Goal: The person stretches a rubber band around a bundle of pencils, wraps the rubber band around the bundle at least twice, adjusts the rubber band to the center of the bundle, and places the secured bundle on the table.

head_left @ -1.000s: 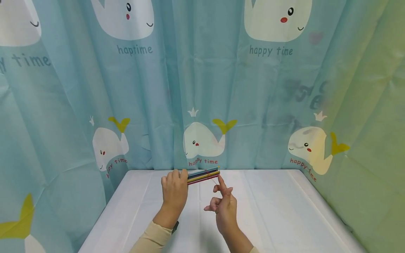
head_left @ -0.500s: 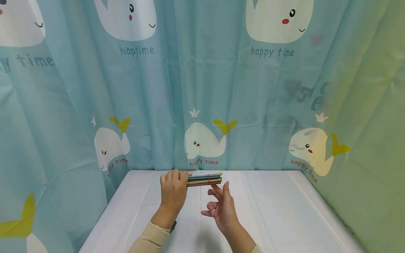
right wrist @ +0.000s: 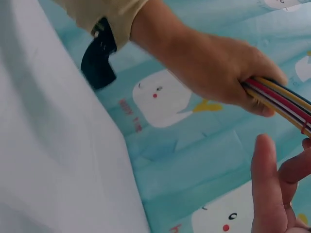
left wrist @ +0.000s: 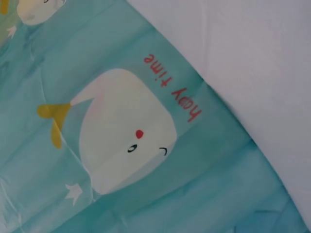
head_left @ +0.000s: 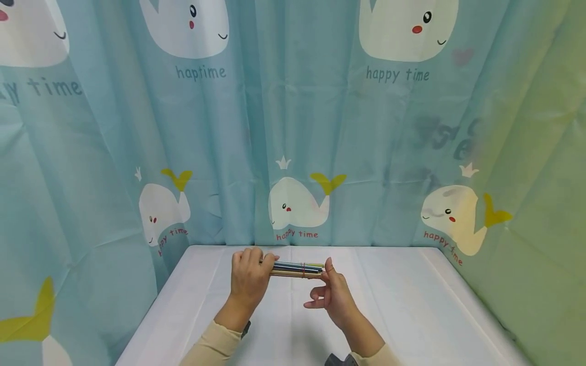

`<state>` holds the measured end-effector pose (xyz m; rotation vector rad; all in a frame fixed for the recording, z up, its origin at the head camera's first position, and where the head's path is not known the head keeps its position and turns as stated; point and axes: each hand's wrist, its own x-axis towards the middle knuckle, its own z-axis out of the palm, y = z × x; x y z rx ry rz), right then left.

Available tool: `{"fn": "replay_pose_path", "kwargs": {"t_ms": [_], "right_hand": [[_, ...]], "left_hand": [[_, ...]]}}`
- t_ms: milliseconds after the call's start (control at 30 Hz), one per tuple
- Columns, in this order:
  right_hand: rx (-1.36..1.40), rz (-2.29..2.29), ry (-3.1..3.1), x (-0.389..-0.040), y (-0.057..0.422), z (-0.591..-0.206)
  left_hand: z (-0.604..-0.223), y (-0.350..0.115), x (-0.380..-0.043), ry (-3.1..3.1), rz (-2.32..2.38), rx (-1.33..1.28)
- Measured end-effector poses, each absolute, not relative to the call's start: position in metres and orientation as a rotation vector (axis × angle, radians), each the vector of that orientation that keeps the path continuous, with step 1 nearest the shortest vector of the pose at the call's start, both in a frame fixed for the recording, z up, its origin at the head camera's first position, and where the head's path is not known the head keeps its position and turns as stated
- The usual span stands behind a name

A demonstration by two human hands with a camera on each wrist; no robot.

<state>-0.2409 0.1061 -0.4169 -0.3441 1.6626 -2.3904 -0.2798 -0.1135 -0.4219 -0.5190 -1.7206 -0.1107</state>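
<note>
My left hand (head_left: 249,274) grips a bundle of thin coloured pencils (head_left: 293,268) by its left end and holds it nearly level above the table. A red rubber band (head_left: 303,270) circles the bundle near its right end. My right hand (head_left: 336,297) is at that end, thumb raised and index finger bent beside the pencil tips, working at the band; the exact hold is too small to see. Its other fingers point left, below the bundle. In the right wrist view, one right finger (right wrist: 265,179) stands straight and another bends up to the banded pencils (right wrist: 279,99).
A white-covered table (head_left: 389,305) lies beneath the hands. Blue-green curtains (head_left: 293,127) printed with whales hang behind it and at both sides. A dark strap (right wrist: 99,58) sits at the left wrist. The left wrist view holds only curtain and table cover.
The bundle has come down and tilted from rising rightward to nearly level. My right hand has shifted right, its thumb and index finger now at the pencil ends; a thin strand seen earlier is hardly visible.
</note>
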Motion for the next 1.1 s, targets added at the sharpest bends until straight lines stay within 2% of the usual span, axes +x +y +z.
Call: {"fn": "replay_pose_path", "kwargs": {"t_ms": [567, 1100], "right_hand": [[-0.353, -2.05, 1.952, -0.263, 0.123, -0.421], [-0.486, -1.864, 1.891, -0.278, 0.133, -0.425]], "left_hand": [[-0.434, -0.11, -0.277, -1.768, 0.004, -0.653], [-0.446, -0.106, -0.276, -1.817, 0.038, -0.673]]}}
